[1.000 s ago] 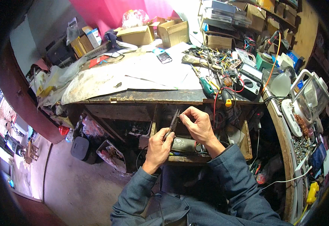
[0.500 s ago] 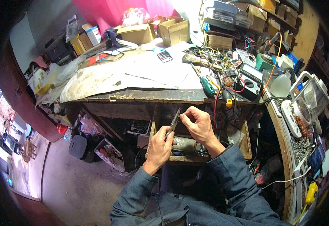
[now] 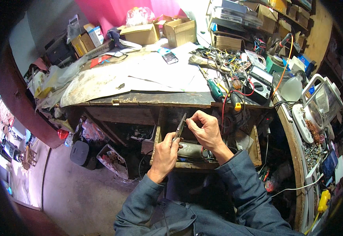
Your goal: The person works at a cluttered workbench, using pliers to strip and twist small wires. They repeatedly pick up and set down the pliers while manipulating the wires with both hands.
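L hand [image 3: 164, 155] grips pliers [image 3: 181, 128] (tips fwd); R hand [image 3: 206, 133] pinched alongside

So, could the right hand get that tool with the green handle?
Probably yes: the green-handled tool lies by the front edge of the workbench, just beyond the right hand, and nothing seems to cover its handle. That hand looks pinched shut, though, so it'd have to open first.

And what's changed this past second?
Hardly anything: the bench sits slightly farther left in view, likely a head movement. Nothing was grabbed or let go. The left hand still grips the slim dark tool; the right hand stays pinched near its tip.
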